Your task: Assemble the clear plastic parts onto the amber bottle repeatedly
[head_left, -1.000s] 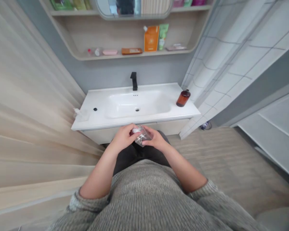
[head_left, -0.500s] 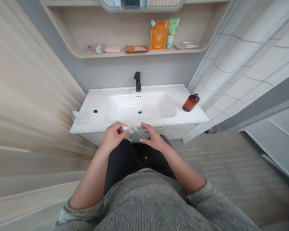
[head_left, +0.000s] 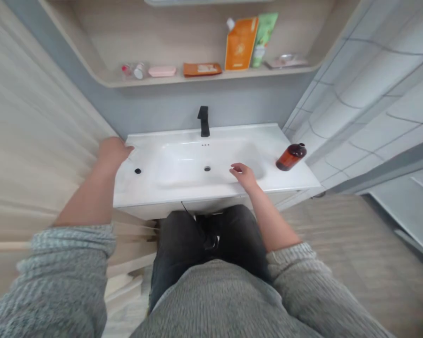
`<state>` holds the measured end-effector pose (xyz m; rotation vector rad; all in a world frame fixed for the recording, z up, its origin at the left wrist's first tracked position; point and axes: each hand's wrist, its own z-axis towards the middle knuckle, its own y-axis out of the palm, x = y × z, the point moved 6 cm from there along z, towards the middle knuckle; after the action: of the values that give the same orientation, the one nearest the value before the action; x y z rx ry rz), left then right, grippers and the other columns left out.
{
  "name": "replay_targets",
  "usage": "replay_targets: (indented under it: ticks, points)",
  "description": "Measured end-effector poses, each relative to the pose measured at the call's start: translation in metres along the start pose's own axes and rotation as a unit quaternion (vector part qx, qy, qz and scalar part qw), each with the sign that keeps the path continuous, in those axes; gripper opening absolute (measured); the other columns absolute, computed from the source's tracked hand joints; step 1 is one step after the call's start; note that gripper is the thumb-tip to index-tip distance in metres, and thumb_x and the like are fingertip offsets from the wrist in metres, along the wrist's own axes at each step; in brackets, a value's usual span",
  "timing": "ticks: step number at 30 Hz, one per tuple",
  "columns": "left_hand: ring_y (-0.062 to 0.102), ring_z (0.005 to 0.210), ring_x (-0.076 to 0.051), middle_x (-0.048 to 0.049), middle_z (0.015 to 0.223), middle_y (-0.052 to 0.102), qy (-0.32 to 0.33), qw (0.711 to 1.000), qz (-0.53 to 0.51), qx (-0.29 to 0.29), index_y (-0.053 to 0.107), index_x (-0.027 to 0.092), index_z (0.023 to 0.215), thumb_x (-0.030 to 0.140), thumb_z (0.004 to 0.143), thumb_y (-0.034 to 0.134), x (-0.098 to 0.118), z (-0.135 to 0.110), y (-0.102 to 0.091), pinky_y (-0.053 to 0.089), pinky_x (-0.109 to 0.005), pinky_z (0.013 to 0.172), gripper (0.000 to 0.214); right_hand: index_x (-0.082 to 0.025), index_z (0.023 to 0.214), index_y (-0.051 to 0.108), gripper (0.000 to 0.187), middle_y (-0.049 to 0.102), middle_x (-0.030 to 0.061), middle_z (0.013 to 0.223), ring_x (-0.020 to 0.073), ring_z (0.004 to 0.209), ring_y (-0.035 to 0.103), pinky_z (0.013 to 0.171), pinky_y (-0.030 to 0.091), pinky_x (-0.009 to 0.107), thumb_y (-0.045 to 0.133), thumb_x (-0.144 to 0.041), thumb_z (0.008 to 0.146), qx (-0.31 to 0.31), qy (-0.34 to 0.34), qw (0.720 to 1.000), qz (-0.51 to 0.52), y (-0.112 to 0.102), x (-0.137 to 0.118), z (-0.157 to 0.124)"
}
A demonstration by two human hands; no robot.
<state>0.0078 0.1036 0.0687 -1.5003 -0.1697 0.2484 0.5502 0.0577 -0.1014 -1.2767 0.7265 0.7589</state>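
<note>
On the right hand (head_left: 245,176) the fingers (head_left: 237,168) are loosely open and empty, over the white washbasin (head_left: 197,196), just right of the black faucet (head_left: 204,121). The left hand (head_left: 113,152) lies open and empty on the basin's top, well left of the faucet. One amber bottle (head_left: 291,157) stands farther right of the faucet.

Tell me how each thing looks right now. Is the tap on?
Black faucet: off, no water showing
White basin: no water showing
Amber bottle: capped, on the counter
Orange pouch: standing on the shelf
Left hand: curled, at the counter's left end
Right hand: open, over the basin
</note>
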Motion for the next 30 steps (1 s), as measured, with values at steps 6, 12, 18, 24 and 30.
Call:
replay_targets:
  ticks: [6, 12, 18, 24, 30]
  points:
    - [0.063, 0.114, -0.027, -0.0135, 0.117, 0.073, 0.003, 0.995, 0.092, -0.035, 0.071, -0.002, 0.116, 0.047, 0.106, 0.065, -0.005, 0.025, 0.042, 0.049, -0.035, 0.105, 0.05, -0.02, 0.112, 0.083, 0.041, 0.084, 0.0118, 0.102, 0.0294, 0.097, 0.076, 0.096, 0.06, 0.045, 0.073, -0.055, 0.09, 0.008, 0.013, 0.999, 0.035, -0.001, 0.017, -0.001]
    - [0.064, 0.115, -0.025, -0.0143, 0.12, 0.075, -0.006, 0.996, 0.083, -0.038, 0.07, -0.002, 0.117, 0.048, 0.106, 0.065, -0.008, 0.027, 0.056, 0.05, -0.033, 0.104, 0.052, -0.02, 0.11, 0.082, 0.041, 0.083, 0.0118, 0.101, 0.0292, 0.095, 0.076, 0.093, 0.06, 0.045, 0.07, -0.054, 0.089, 0.006, 0.0, 0.999, 0.032, 0.0, 0.016, -0.002]
    - [0.067, 0.115, -0.03, -0.0189, 0.124, 0.076, -0.016, 0.999, 0.046, -0.004, 0.068, 0.002, 0.119, 0.055, 0.102, 0.066, -0.01, 0.016, 0.039, 0.053, -0.038, 0.102, 0.055, -0.02, 0.109, 0.082, 0.039, 0.083, 0.0109, 0.099, 0.028, 0.092, 0.075, 0.092, 0.06, 0.044, 0.07, -0.052, 0.09, 0.01, -0.005, 1.0, 0.012, -0.002, 0.012, -0.005]
    - [0.073, 0.113, -0.04, -0.0263, 0.122, 0.077, -0.022, 0.998, 0.018, 0.047, 0.064, 0.002, 0.13, 0.035, 0.098, 0.059, -0.003, -0.032, 0.043, 0.057, -0.047, 0.097, 0.047, -0.022, 0.109, 0.083, 0.035, 0.084, 0.0099, 0.099, 0.0282, 0.092, 0.076, 0.094, 0.061, 0.045, 0.07, -0.049, 0.091, 0.007, -0.012, 1.0, 0.006, 0.0, 0.013, -0.005]
    - [0.072, 0.119, -0.05, -0.0401, 0.122, 0.073, -0.063, 0.996, -0.046, -0.037, 0.062, -0.007, 0.135, 0.025, 0.089, 0.061, 0.017, -0.059, 0.109, 0.056, -0.055, 0.096, 0.056, -0.022, 0.107, 0.083, 0.033, 0.084, 0.0099, 0.098, 0.0278, 0.091, 0.076, 0.094, 0.06, 0.043, 0.069, -0.047, 0.091, 0.014, -0.019, 1.0, -0.007, 0.001, 0.01, -0.006]
